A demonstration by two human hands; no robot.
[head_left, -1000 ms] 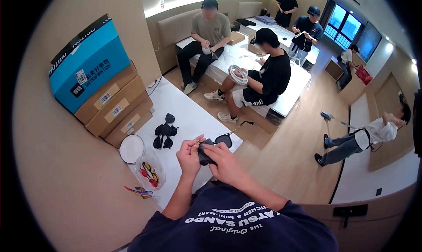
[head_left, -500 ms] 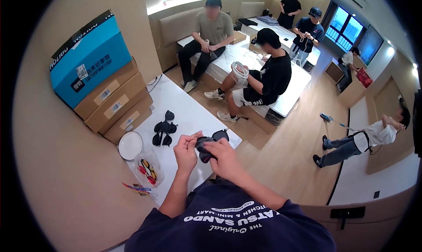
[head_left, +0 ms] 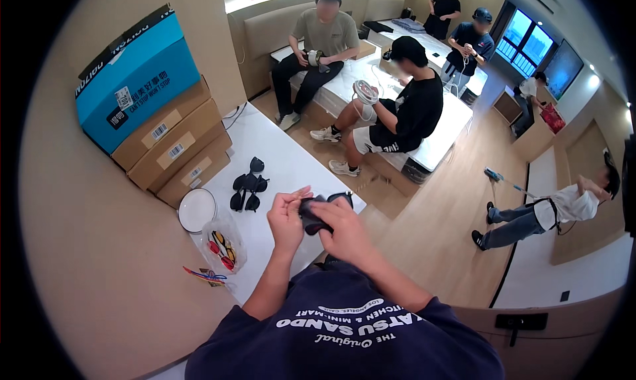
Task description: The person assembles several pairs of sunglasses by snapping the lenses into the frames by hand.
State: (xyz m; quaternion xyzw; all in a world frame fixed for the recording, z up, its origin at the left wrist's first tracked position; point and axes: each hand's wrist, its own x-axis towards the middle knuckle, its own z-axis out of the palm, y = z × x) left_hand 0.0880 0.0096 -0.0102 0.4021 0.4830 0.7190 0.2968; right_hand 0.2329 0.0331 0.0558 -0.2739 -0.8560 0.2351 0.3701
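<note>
Over the front edge of the white table (head_left: 262, 244), both my hands are on a pair of dark sunglasses (head_left: 341, 198). My left hand (head_left: 285, 219) pinches the glasses at their left side. With bent fingers, my right hand (head_left: 339, 229) presses a dark grey cloth (head_left: 311, 216) against them and covers much of the frame. One dark lens shows beyond the right fingers. Several folded black sunglasses (head_left: 246, 183) lie close together on the table, ahead and to the left of my hands.
A white plate (head_left: 197, 211) and a clear plastic bag (head_left: 224, 246) of colourful items sit at the table's left edge. Brown cartons (head_left: 175, 141) are stacked under a blue box (head_left: 136, 88). People sit on a bed ahead; another stands at right with a floor cleaner (head_left: 493, 174).
The view has shifted slightly. My hands stay on the sunglasses; the right fingers and cloth have shifted, and less of the exposed lens shows. On the bed, the person in grey now holds a light-coloured bundle.
</note>
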